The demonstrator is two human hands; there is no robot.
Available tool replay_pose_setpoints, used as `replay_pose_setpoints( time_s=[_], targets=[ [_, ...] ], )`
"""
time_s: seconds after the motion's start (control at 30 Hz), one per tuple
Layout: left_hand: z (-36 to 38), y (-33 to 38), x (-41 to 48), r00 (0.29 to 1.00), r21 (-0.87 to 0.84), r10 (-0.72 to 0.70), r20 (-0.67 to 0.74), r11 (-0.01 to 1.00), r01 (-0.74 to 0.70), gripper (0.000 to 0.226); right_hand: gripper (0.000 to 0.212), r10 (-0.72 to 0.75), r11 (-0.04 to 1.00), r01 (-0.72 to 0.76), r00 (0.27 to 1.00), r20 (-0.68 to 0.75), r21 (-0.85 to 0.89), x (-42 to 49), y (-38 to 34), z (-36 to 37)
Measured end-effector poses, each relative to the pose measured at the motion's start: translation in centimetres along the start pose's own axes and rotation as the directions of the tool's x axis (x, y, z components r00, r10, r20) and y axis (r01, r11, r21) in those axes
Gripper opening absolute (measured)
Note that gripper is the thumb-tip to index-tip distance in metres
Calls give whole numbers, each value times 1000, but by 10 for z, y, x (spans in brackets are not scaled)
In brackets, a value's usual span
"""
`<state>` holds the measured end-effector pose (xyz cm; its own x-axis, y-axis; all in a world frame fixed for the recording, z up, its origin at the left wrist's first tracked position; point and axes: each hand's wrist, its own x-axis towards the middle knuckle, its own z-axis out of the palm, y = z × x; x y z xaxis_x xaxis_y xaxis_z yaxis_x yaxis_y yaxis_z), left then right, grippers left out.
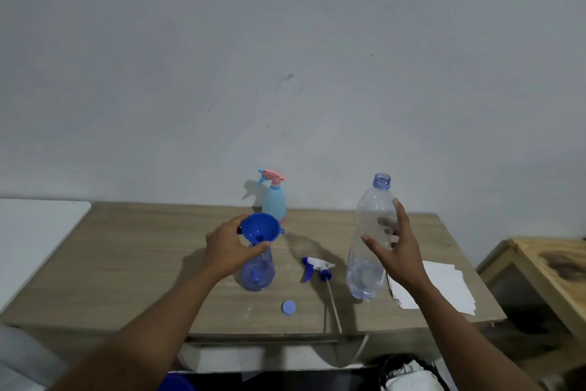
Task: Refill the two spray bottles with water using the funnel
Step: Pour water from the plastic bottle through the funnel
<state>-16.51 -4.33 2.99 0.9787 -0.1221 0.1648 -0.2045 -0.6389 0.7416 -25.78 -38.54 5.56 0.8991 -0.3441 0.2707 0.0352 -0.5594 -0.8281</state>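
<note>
A blue funnel (260,229) sits in the neck of a clear blue spray bottle (257,273) standing mid-table. My left hand (226,248) grips the funnel's rim from the left, thumb in front. That bottle's white and blue trigger head (317,267) lies on the table to its right, its tube pointing at the front edge. A light blue spray bottle (274,200) with a pink trigger stands at the back by the wall. A tall clear water bottle (364,270), uncapped and nearly empty, stands to the right. My right hand (396,251) brackets it with straight, spread fingers.
A small blue cap (288,307) lies near the front edge of the wooden table (142,264). White papers (444,286) lie at the table's right end. A white surface (31,226) adjoins on the left, a wooden stand (555,267) on the right, a bin (409,371) below.
</note>
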Motion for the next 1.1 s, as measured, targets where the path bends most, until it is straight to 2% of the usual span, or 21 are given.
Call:
replay_pose_setpoints(
  time_s=[0.47,0.63,0.7,0.77,0.8,0.87,0.97,1.03,1.1],
  targets=[
    [1,-3,0,999,-22,-40,19,999,40,74,101,105,994,-104,988,-109,14,-20,25,-4],
    [0,-4,1,999,-38,-46,24,998,47,75,107,175,979,-154,971,-165,133,-25,29,-1],
    [-1,-4,0,999,-43,-45,26,998,46,72,93,170,983,-138,933,-316,121,-36,24,8],
    [-1,-4,0,999,-45,-41,26,998,43,72,59,91,995,-68,903,-420,71,-50,14,23],
    [-1,-4,1,999,-47,-41,33,998,43,72,43,31,999,-17,919,-394,38,-55,9,32],
    [0,-4,1,998,-44,-40,39,998,42,71,21,-61,998,63,971,-231,-1,-56,2,51],
    [-1,-2,1,999,-29,-34,36,999,36,66,13,12,999,-13,1000,16,44,-35,-12,78],
    [-2,-2,2,998,-32,-39,42,999,40,69,11,85,994,-93,987,137,50,-17,-25,95],
    [-3,-3,2,997,-36,-50,59,998,53,75,19,140,986,-159,959,248,57,-1,-42,109]
  ],
)
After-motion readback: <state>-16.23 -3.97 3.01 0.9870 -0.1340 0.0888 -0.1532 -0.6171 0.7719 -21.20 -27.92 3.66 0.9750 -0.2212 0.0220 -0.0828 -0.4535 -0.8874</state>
